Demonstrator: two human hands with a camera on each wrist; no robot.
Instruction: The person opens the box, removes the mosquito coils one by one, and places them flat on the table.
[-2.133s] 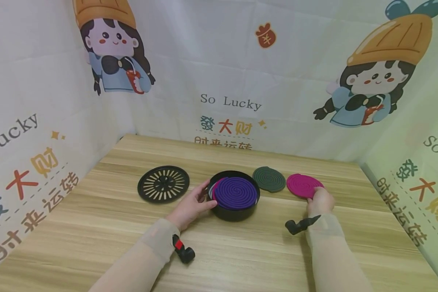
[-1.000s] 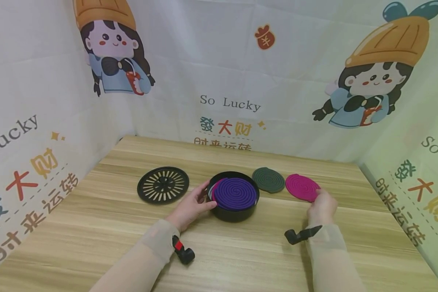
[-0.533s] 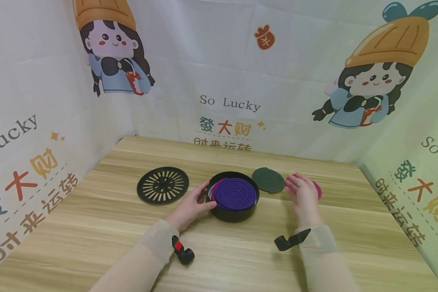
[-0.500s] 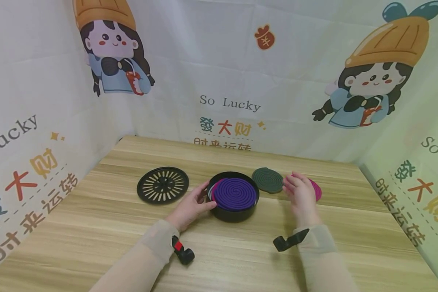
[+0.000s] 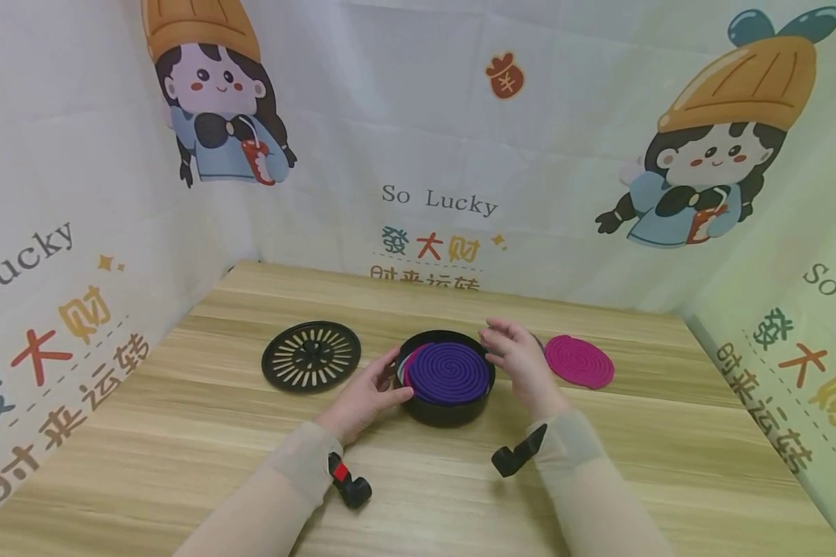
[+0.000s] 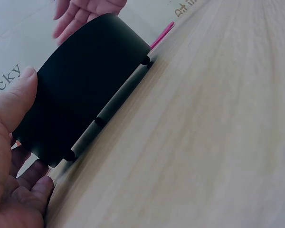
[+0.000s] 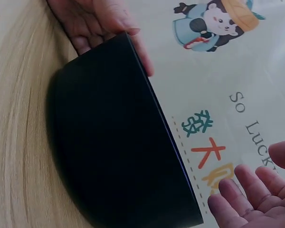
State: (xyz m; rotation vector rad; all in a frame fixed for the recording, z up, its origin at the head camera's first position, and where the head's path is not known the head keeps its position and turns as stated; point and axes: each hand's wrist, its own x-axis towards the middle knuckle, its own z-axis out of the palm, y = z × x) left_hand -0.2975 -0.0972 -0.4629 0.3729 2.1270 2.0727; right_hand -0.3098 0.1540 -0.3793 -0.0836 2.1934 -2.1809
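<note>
My left hand (image 5: 362,398) grips the left side of a round black mosquito coil holder (image 5: 446,416), thumb in front and fingers behind. Short feet show under the holder (image 6: 85,80) in the left wrist view. A purple mosquito coil (image 5: 451,373) lies inside it, over a magenta edge and a pale one at the left. My right hand (image 5: 522,367) is by the holder's right rim with its fingers loosely extended, holding nothing. In the right wrist view the right fingers (image 7: 247,190) are spread apart from the holder's wall.
A black slotted lid (image 5: 311,356) lies left of the holder. A magenta mosquito coil (image 5: 580,361) rests on the wooden table (image 5: 418,495) to the right. My right hand hides most of the green coil (image 5: 537,340). Printed cloth walls (image 5: 564,155) stand behind and beside the table.
My right hand has let go of the magenta coil on the table and moved left, past the green coil, to the holder's right rim. My left hand stays on the holder.
</note>
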